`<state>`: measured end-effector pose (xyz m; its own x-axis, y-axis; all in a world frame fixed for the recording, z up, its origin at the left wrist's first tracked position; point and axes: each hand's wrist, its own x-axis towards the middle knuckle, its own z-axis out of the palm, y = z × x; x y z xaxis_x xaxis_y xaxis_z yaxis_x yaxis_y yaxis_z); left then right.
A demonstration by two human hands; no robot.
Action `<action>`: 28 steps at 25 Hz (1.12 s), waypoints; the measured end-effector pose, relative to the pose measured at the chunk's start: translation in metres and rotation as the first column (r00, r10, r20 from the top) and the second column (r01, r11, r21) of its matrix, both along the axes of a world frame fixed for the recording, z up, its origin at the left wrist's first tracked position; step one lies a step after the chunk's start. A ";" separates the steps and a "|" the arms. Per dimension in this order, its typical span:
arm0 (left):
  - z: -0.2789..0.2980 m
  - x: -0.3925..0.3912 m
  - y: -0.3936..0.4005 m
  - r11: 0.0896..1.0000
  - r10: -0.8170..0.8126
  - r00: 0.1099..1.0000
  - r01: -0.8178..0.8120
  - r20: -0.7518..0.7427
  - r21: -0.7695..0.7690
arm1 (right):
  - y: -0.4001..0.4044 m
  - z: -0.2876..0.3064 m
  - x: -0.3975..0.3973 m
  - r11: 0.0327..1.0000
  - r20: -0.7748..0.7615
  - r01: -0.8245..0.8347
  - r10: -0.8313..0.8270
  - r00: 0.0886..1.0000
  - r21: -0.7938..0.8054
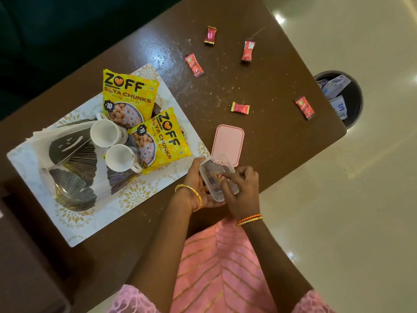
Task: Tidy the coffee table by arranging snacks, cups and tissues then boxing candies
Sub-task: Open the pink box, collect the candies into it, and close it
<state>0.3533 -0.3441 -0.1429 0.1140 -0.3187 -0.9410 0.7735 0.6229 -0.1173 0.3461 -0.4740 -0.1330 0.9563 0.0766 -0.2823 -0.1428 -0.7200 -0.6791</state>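
A brown rectangular coffee table (259, 91) is viewed steeply from above by a single head-worn wide-angle camera, held close over its near edge; the far edge is angled toward the upper left.

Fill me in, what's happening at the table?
A person is boxing candies. The left hand holds a clear box at the table edge; the right hand is putting a candy into it. The pink lid lies beside it. Five candies, such as one, remain on the table. Snacks and cups sit on the tray.
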 end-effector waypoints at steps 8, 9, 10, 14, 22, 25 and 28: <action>0.000 0.006 0.009 0.999 0.039 0.999 -0.039 -0.008 0.000 | 0.003 -0.013 0.076 0.959 0.033 0.230 -0.239 0.970 0.168; 0.001 0.008 0.009 0.999 0.032 0.999 -0.031 0.003 -0.010 | 0.005 -0.018 0.095 0.967 0.043 0.224 -0.231 0.972 0.124; 0.002 0.010 0.009 1.000 0.023 1.000 -0.023 0.012 -0.017 | 0.008 -0.023 0.113 0.977 0.055 0.201 -0.205 0.977 0.068; 0.004 0.018 0.010 1.000 -0.007 0.999 0.008 0.036 -0.027 | 0.016 -0.045 0.153 0.994 0.066 0.003 0.005 0.998 -0.110; 0.006 0.025 0.013 1.000 0.004 0.999 -0.004 0.047 -0.012 | 0.017 -0.052 0.168 0.972 0.073 -0.041 0.059 0.996 -0.233; 0.006 0.026 0.012 1.000 0.010 0.999 -0.009 0.051 -0.006 | 0.014 -0.033 0.165 0.988 -0.008 0.089 -0.091 0.996 -0.130; 0.006 0.029 0.009 1.000 0.000 0.998 0.002 0.056 -0.027 | 0.002 -0.004 0.142 0.963 -0.094 0.248 -0.239 0.966 0.103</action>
<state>0.3820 -0.3353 -0.1364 0.1660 -0.3442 -0.9241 0.7801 0.6191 -0.0905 0.4877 -0.4718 -0.1367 0.9245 -0.1198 -0.3618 -0.3616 -0.5757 -0.7334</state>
